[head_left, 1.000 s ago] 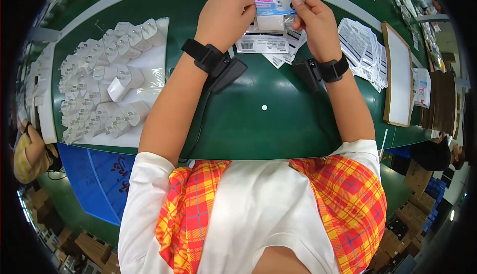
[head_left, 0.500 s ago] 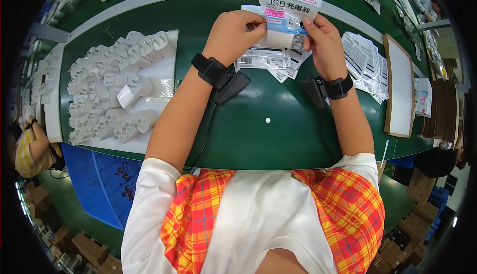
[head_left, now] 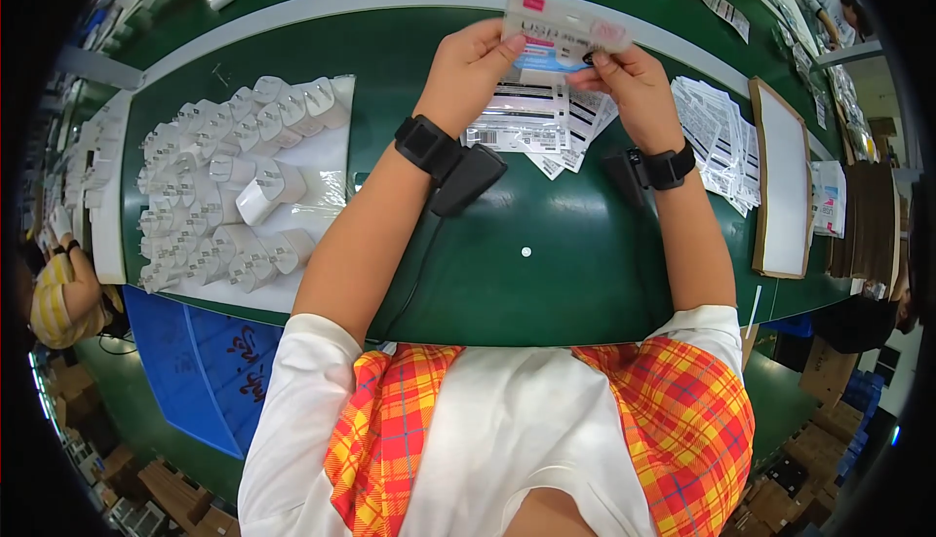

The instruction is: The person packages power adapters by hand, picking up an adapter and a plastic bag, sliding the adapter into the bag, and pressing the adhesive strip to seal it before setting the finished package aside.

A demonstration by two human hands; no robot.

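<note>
Packet: flat white retail packet (head_left: 565, 33), pink and blue print, held level above the green table (head_left: 546, 284)
Grip: left hand (head_left: 468, 69) and right hand (head_left: 629, 84) each pinch one end

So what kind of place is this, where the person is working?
It looks like a packing line in a factory. Both hands, left hand and right hand, hold up a flat retail packet over a long green workbench, with rows of white chargers and stacks of printed labels beside it.
</note>
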